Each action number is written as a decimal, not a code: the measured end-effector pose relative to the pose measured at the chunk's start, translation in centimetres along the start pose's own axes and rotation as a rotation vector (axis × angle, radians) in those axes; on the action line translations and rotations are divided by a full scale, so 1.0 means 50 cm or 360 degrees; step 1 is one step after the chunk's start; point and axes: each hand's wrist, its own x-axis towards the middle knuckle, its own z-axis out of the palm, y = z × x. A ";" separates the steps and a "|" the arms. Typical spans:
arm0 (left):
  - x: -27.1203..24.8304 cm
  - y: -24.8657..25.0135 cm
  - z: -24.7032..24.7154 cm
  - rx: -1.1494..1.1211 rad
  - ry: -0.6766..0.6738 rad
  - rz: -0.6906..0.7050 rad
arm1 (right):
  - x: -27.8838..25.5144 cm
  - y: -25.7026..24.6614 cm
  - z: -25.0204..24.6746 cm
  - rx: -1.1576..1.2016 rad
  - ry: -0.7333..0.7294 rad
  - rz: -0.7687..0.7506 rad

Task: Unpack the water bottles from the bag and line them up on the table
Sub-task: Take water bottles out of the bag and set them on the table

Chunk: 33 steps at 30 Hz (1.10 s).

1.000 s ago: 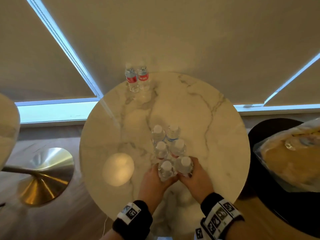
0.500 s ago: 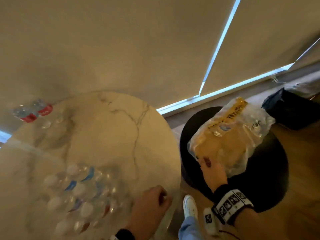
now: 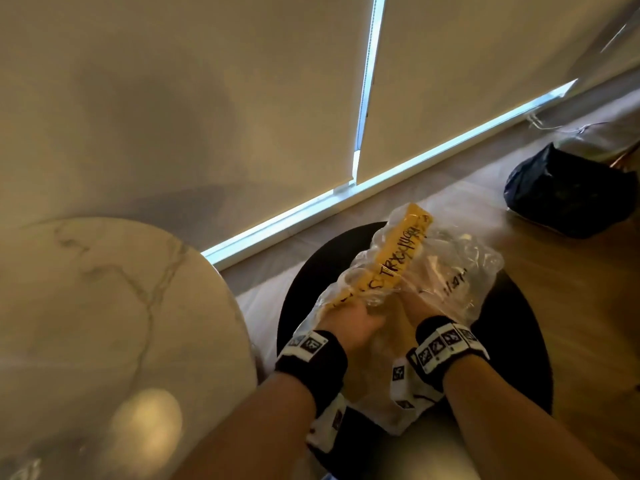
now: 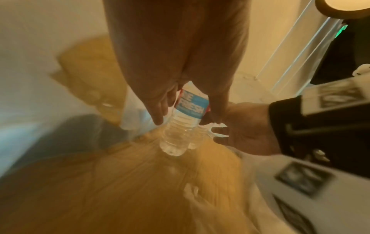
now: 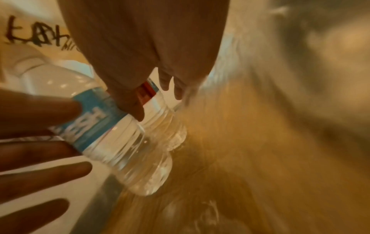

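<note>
Both hands are inside the clear bag [image 3: 446,271]: left hand [image 4: 176,66] grips a blue-labelled bottle [image 4: 184,120]; right hand [image 5: 148,52] grips a red-labelled bottle [image 5: 160,120].

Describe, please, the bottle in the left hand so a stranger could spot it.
On the black stool lies a clear bag with a yellow strip. Inside it, the left hand grips the blue-labelled bottle; the right hand holds a red-labelled bottle.

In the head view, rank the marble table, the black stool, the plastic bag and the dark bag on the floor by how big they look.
1. Marble table, cut off by the frame
2. Black stool
3. Plastic bag
4. Dark bag, though it lies farthest away
</note>
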 end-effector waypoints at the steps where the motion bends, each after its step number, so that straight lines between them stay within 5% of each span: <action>1: 0.023 -0.004 0.003 -0.0054 0.0060 0.0008 | 0.028 0.013 -0.001 -0.0144 -0.0017 -0.0074; 7: 0.052 -0.004 0.001 -0.0268 0.0209 0.0075 | 0.134 0.101 0.001 -0.0369 -0.0039 -0.0017; 9: 0.039 0.005 -0.018 -0.0239 0.0095 0.0145 | 0.140 0.103 -0.003 -0.0352 -0.0044 0.0005; 12: 0.014 0.017 -0.045 0.0066 -0.0351 0.0278 | 0.109 0.095 -0.005 -0.0630 -0.0306 -0.0002; 18: -0.081 0.005 -0.062 0.0205 -0.0446 0.0373 | 0.020 0.153 0.000 -0.1183 -0.0274 -0.0402; 24: -0.276 -0.053 -0.078 -0.0351 -0.0144 0.0554 | -0.114 0.169 0.009 -0.0853 -0.0204 -0.1118; 31: -0.543 -0.173 -0.080 -0.0944 0.0637 -0.0019 | -0.296 0.062 0.107 -0.1183 -0.0382 -0.1518; 33: -0.601 -0.219 -0.074 -0.0942 0.0885 -0.0230 | -0.324 0.064 0.190 -0.1038 -0.0586 -0.1466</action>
